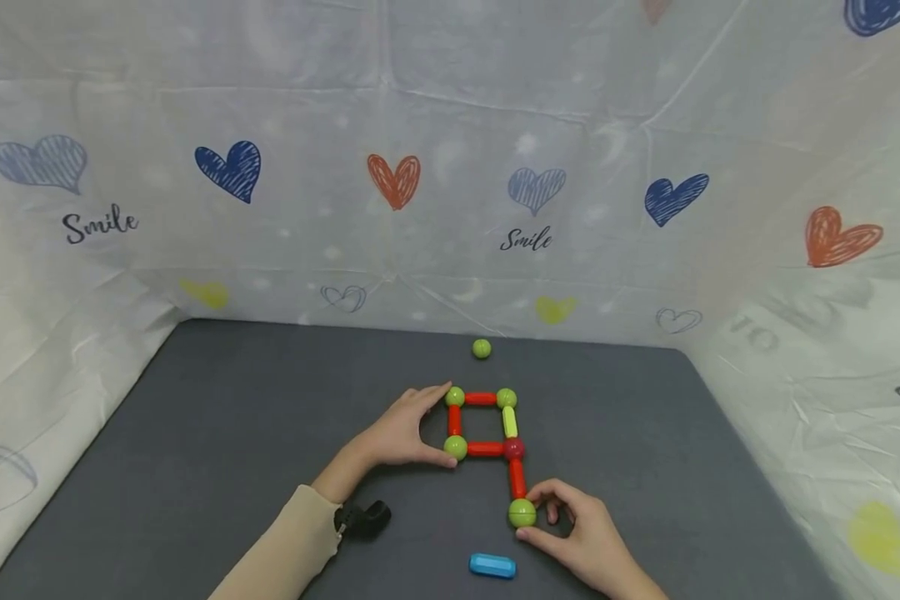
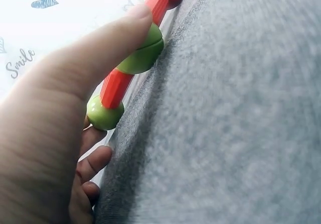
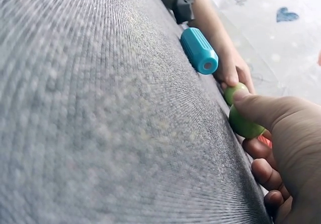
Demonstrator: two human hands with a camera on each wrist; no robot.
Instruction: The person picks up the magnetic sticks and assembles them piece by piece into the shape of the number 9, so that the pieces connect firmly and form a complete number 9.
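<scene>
A square of toy building sticks and balls lies on the dark table. It has red sticks (image 1: pixel 485 449), a yellow-green stick (image 1: pixel 510 422), green balls and one red ball (image 1: pixel 513 448). My left hand (image 1: pixel 399 429) holds its left side, thumb at the near green ball (image 1: pixel 455 447) and index finger at the far green ball (image 1: pixel 455 397). From the red ball another red stick (image 1: pixel 517 480) runs toward me, ending at a larger-looking green ball (image 1: pixel 522 513). My right hand (image 1: pixel 588 533) pinches that end ball between thumb and index finger; its other fingers are curled.
A loose blue stick (image 1: pixel 492 566) lies near the front, left of my right hand. Beyond the square sits a single green ball (image 1: pixel 482 348) near the back edge of the table (image 1: pixel 270 400). A heart-printed sheet (image 1: pixel 450 242) hangs behind and at the sides.
</scene>
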